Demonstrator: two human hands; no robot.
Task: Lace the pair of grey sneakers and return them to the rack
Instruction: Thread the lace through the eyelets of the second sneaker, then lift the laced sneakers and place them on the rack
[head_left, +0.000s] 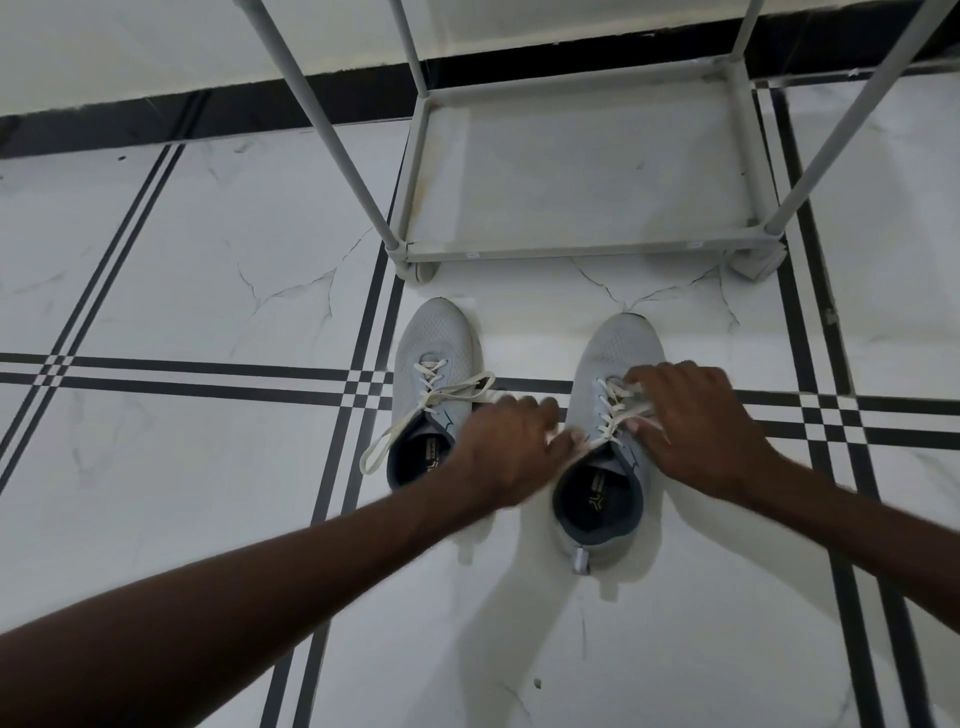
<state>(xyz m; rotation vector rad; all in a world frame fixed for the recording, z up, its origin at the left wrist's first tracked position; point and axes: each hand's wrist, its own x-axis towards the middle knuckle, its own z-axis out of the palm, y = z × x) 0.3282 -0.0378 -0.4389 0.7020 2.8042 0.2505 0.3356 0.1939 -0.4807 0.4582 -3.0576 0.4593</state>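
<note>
Two grey sneakers stand side by side on the tiled floor, toes pointing away from me. The left sneaker (434, 343) has cream laces threaded through its eyelets, with loose ends trailing to the left and right. On the right sneaker (618, 343), both hands work the cream laces (613, 410). My left hand (511, 447) pinches a lace end by the tongue's left side. My right hand (696, 421) covers the upper eyelets and grips the other lace end. The rack (582, 254) stands just beyond the shoes, its bottom shelf bare.
The grey rack's slanted poles (322, 130) rise toward me on the left and right. A white wall with a black skirting strip runs behind it. White marble tiles with black stripe borders cover the floor all round.
</note>
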